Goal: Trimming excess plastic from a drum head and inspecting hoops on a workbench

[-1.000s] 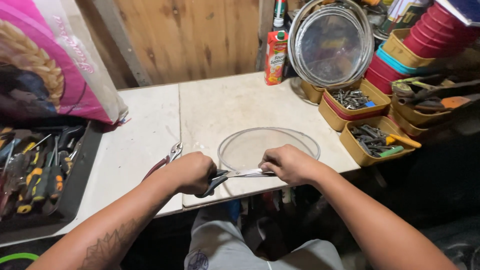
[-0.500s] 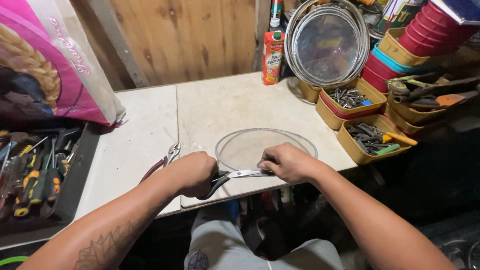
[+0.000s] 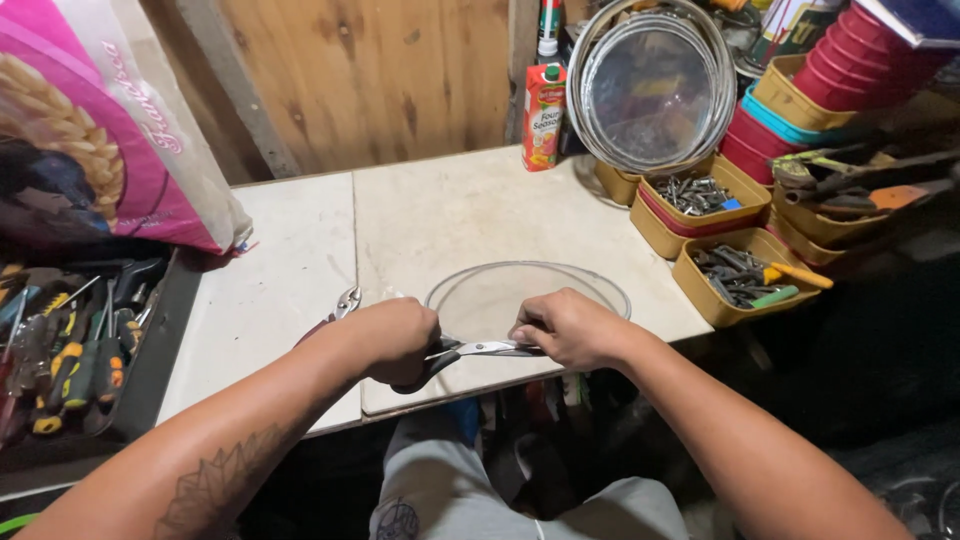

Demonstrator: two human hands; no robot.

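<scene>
Centrally, low in the frame: left hand [image 3: 385,340] closed around the dark grips of a pair of snips [image 3: 470,352], fingers wrapped tight, blades pointing right across the frame toward the right hand [image 3: 570,328]. Right hand closed likewise, fingers curled over the near rim of a round wire-mesh screen [image 3: 527,297] and pinning it flat on the desk [image 3: 440,215]. Long axis of the snips roughly horizontal, lying along the near edge of the screen; blade tips touching or just beside the right fingers, exact contact not discernible. Screen lying beyond both hands, toward the middle of the frame, its far arc well apart from either hand. Hands about equally near the rim, right hand on it, left hand just beside its lower-left arc. Behind the left hand, a pair of pliers [image 3: 338,308] resting on the desk. At the left edge, a tray of screwdrivers [image 3: 70,350]; upper left, a pink sack [image 3: 90,130]. Upper right, a stack of round sieves [image 3: 650,90] leaning upright, with yellow bins of hardware [image 3: 740,275] below.
</scene>
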